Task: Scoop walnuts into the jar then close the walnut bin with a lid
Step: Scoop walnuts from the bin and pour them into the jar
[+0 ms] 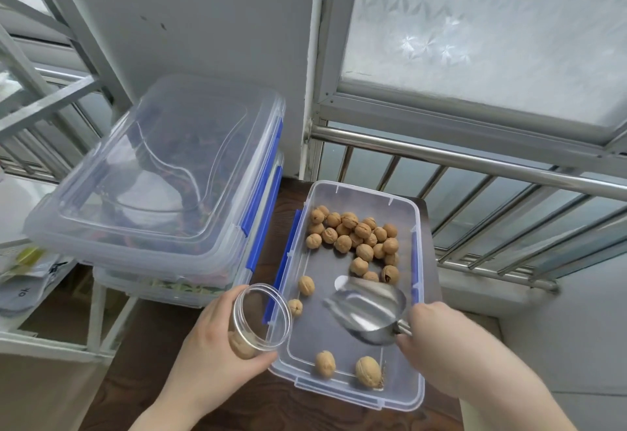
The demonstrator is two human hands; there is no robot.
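The bin (419, 345) is sitting open on the dark wood counter (190, 407), its long axis running from 12 to 6 o'clock. Walnuts (356, 237) are lying clustered toward the bin's 12 o'clock end; loose ones are lying at 9 o'clock and two more along the 6 o'clock wall.

The left hand (217, 339) is holding the jar (261, 317), grip clenched around its body, just outside the bin's 9 o'clock wall. The jar is tilting with its mouth toward the bin, its rim overlapping the bin's edge. At least one walnut is showing inside the jar.

The right hand (437, 339) is grasping the handle of the scoop (368, 308), grip clenched. The scoop bowl is hanging over the bin floor, pointing toward 10 o'clock and holding no walnuts.

At 10 o'clock from the bin, two lidded boxes (163, 176) are standing stacked, with blue clasps.
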